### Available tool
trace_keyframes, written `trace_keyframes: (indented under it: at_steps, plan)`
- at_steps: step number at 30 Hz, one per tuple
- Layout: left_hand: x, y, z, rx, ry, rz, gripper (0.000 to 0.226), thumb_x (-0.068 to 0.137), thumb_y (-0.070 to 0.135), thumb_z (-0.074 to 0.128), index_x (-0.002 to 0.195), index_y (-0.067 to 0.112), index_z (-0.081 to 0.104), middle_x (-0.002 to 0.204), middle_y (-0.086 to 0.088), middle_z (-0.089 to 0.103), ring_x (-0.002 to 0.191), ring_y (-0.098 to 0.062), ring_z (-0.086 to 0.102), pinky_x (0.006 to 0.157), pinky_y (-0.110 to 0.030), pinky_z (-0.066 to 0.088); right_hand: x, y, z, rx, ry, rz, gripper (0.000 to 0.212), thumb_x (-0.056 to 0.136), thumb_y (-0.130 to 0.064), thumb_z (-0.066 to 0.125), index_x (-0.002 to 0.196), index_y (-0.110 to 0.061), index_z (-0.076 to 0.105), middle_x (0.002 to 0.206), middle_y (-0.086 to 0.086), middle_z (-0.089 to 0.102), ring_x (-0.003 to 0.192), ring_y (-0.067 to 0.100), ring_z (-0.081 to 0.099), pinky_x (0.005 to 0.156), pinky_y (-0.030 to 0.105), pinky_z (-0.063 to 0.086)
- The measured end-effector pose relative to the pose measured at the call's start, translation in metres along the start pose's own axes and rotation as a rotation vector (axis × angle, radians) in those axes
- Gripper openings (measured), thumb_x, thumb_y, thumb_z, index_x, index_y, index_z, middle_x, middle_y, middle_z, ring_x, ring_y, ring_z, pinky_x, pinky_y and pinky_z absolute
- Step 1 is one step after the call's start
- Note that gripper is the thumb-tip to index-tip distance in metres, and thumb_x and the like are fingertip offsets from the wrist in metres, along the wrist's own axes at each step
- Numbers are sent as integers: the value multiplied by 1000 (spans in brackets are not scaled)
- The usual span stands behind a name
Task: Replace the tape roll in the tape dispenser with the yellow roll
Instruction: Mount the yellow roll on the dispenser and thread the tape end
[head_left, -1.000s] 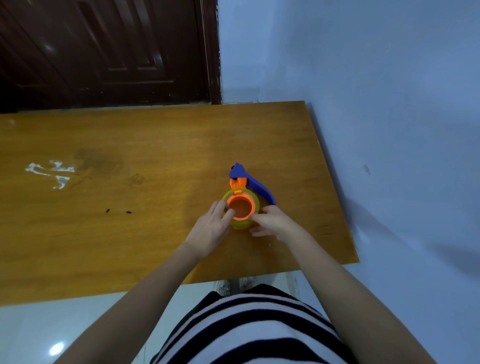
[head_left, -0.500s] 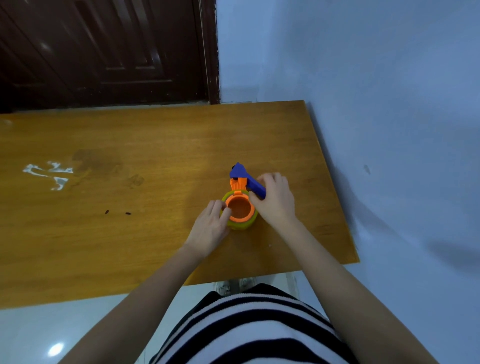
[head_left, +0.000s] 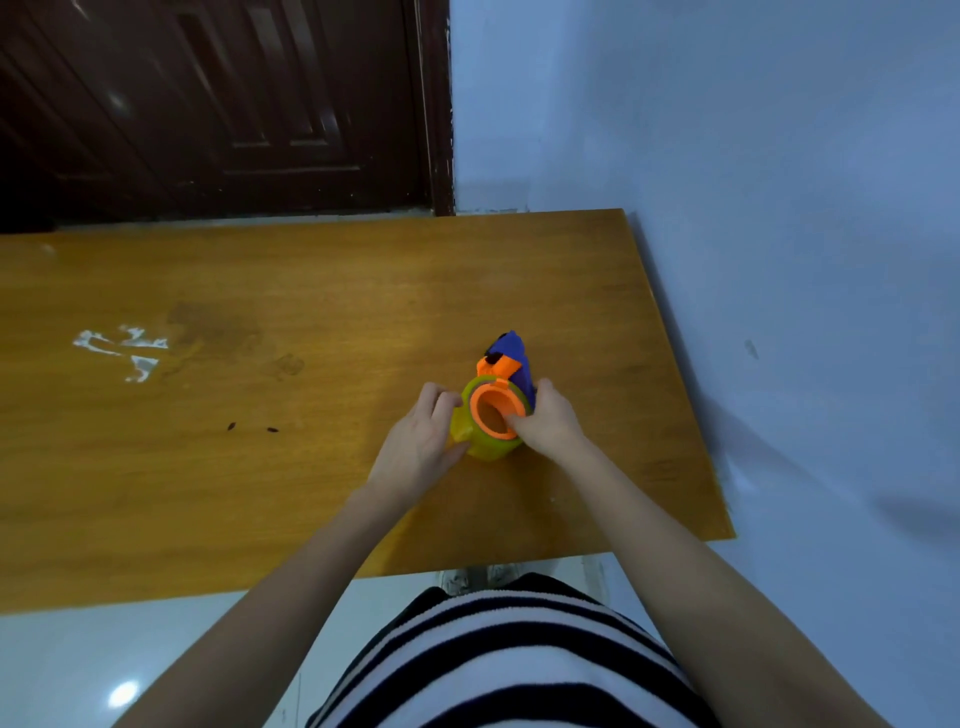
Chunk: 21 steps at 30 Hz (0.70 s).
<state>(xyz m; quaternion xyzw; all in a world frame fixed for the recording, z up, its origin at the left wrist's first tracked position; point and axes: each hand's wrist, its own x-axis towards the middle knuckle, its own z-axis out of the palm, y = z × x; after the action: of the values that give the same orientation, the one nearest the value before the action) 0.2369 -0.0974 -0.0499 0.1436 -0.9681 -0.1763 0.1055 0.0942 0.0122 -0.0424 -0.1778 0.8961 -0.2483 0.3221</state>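
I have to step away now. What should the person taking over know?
Left hand grips the yellow roll from its left side.
Right hand holds the tape dispenser, thumb in the orange hub.
Both sit on the wooden table.
Done: the roll is around the hub.
Left: check seating, thread the tape to the cutter.

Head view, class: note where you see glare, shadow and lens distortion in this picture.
Head view: glare shows as a bright spot on the floor at lower left and as sheen on the door; soft shadows fall on the wall to the right of the table; the wide lens bends the table's edges; the hands and dispenser look slightly soft.
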Motion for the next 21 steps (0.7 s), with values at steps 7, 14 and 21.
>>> trace_keyframes:
  at_steps: [7, 14, 21]
  plan:
    - [15, 6, -26, 104, 133, 61, 36, 67, 23, 84, 96, 9, 68, 97, -9, 63, 82, -23, 67, 54, -27, 52, -3, 4, -1, 591, -119, 194, 32, 87, -5, 61, 117, 5, 52, 106, 14, 53, 95, 29, 58, 70, 41, 59]
    - [15, 23, -22, 103, 147, 105, 32, 78, 28, 73, 105, 10, 70, 100, -5, 66, 83, -21, 66, 57, -29, 54, -8, 11, 3, 803, -188, 304, 23, 90, -8, 60, 109, 5, 58, 106, 20, 59, 96, 32, 62, 50, 26, 59]
    - [12, 33, -18, 76, 167, 148, 19, 77, 24, 76, 91, 13, 71, 97, -7, 66, 81, -22, 65, 59, -30, 53, -9, 17, 8, 871, -222, 345, 30, 87, -8, 65, 114, 5, 59, 95, 18, 65, 73, 23, 65, 49, 25, 58]
